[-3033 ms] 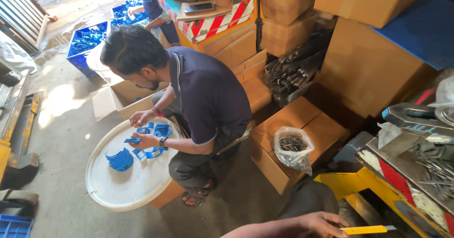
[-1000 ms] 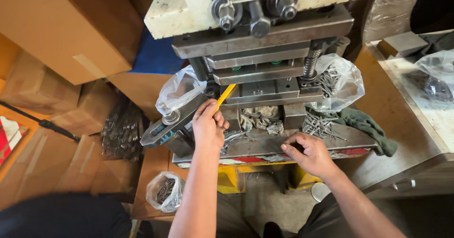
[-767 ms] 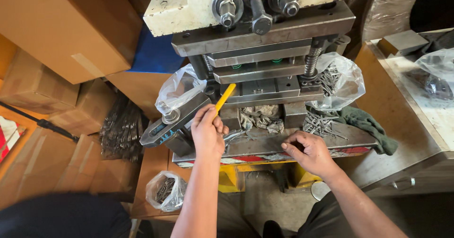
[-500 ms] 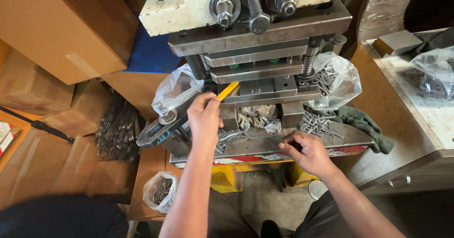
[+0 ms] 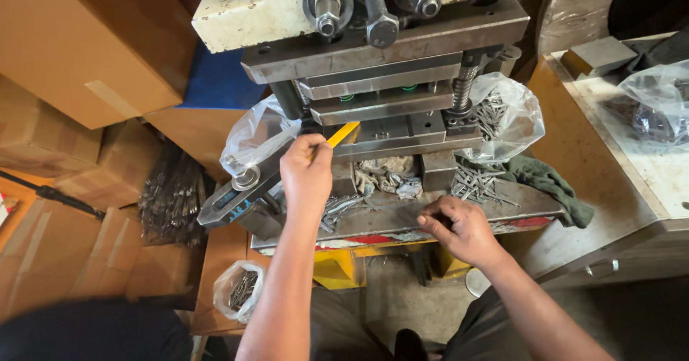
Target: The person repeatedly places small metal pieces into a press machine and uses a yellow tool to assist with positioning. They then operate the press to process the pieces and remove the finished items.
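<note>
Brown cardboard boxes [image 5: 86, 45] are stacking up at my left, the biggest one bearing a strip of tan tape. A clear plastic bag [image 5: 255, 142] is slumping at the left end of the press bed, another clear bag [image 5: 506, 113] of metal pins is sitting at its right rear corner. A third bag [image 5: 657, 99] is lying on the bench at the right edge. A small bag [image 5: 240, 289] of pins is resting on a low box by my left arm.
</note>
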